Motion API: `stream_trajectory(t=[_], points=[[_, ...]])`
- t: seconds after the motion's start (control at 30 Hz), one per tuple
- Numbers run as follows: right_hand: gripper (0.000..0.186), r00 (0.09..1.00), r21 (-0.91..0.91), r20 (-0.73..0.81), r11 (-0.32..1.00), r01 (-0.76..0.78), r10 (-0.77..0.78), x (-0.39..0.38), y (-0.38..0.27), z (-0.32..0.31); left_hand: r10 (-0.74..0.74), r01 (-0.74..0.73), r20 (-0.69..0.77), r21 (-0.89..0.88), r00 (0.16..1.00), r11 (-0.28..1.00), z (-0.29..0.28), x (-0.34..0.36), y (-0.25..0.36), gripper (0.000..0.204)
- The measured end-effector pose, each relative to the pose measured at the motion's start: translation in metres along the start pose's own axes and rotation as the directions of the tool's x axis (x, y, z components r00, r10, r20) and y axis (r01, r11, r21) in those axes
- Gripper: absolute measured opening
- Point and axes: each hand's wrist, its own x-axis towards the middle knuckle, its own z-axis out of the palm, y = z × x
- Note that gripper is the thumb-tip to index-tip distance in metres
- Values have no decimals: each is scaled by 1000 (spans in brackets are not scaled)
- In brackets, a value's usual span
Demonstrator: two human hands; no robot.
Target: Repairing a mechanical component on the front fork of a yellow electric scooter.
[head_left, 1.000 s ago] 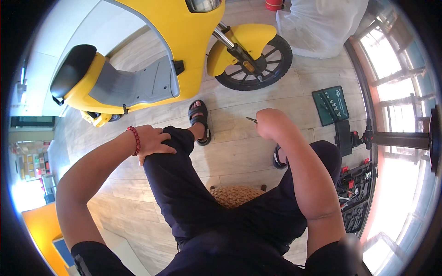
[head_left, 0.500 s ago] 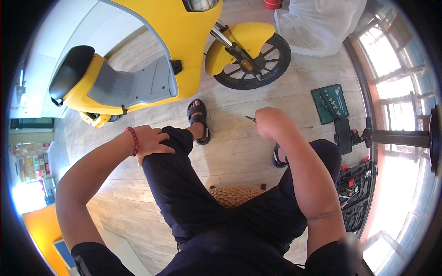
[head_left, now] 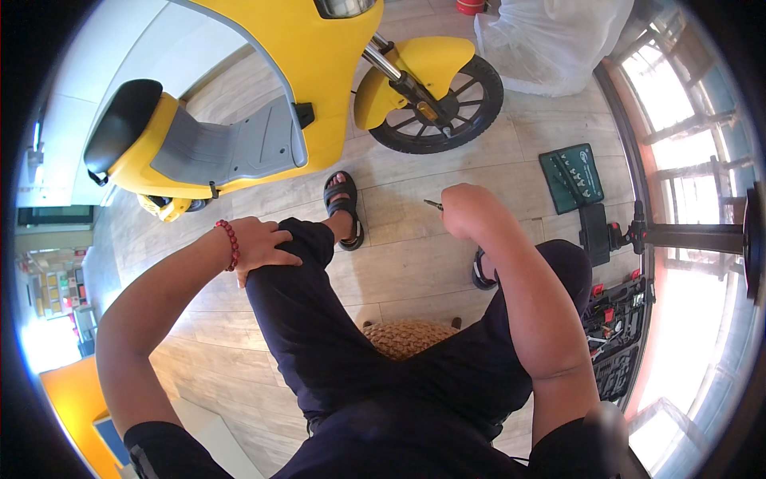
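My left hand (head_left: 262,246), with a red bead bracelet at the wrist, rests on my left knee in dark trousers. Its fingers are spread and nothing is in them. In front of my right knee, my right hand (head_left: 471,211) is held up, closed in a fist. A slim tool with a pointed metal tip (head_left: 433,205) sticks out of it to the left; the rest of the tool is hidden in the fist. Ahead of me stands a yellow electric scooter (head_left: 335,88), its front wheel (head_left: 447,112) beyond my right hand, apart from the tool.
On the wooden floor at right lie a green tool pouch (head_left: 571,179) and a black case (head_left: 594,233). An open toolbox (head_left: 618,339) is beside my right leg. A white plastic bag (head_left: 550,48) sits at the far right, near a red can (head_left: 471,6). Beneath me is a woven stool (head_left: 407,339).
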Motion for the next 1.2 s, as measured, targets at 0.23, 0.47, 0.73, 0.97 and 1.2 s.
stream_trajectory(t=[0.23,0.47,0.73,0.97,1.2], points=[[20,1000,1,-4,1000,3,-3,-1,0,0,12,-12,-36,6,999,1000,1,-2,0,101],[21,1000,4,5,1000,-6,6,0,0,1,17,-17,-20,6,1000,1000,1,1,0,100],[22,1000,0,23,1000,-10,10,0,-1,-1,17,-16,-28,13,999,1000,2,0,-1,100],[22,999,-3,31,1000,-12,12,3,0,0,15,-14,-59,10,998,1000,6,0,-2,99],[21,1000,-1,16,1000,0,0,2,0,1,20,-20,-42,5,999,1000,4,0,-2,100]])
